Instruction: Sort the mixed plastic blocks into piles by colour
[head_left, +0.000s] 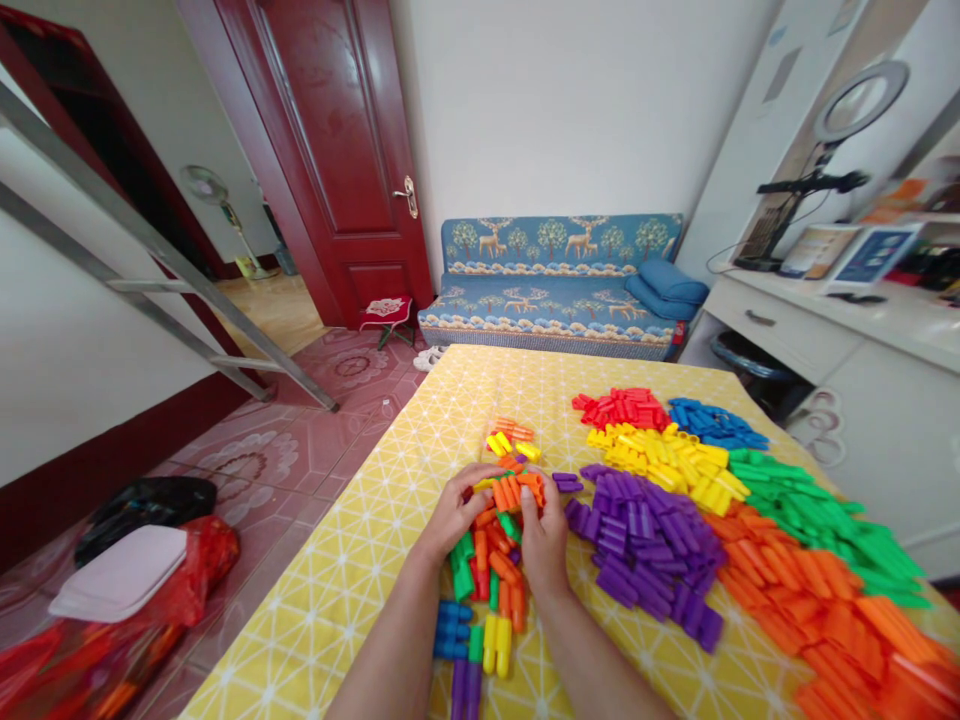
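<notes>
Between my two hands is a small cluster of orange plastic building pieces [507, 492], shaped like joined tubes, with a bit of yellow and green beside it. My left hand [459, 508] closes on its left side. My right hand [546, 520] pinches its right side, the thumb pressed on an orange piece. Below and between the hands lie mixed pieces: green ones [462, 568], blue ones [452, 630], yellow ones [496, 645] and purple ones [466, 688]. Just beyond my fingers are a few orange and yellow pieces [513, 430]. My fingers hide part of the cluster.
Colour-sorted piles lie to the right on the yellow tablecloth [360, 560]: purple [645, 540], yellow [667, 460], red [621, 408], blue [716, 424], green [825, 515] and orange [817, 600]. A patterned sofa [555, 290] stands beyond the table. A ladder [172, 265] leans at left.
</notes>
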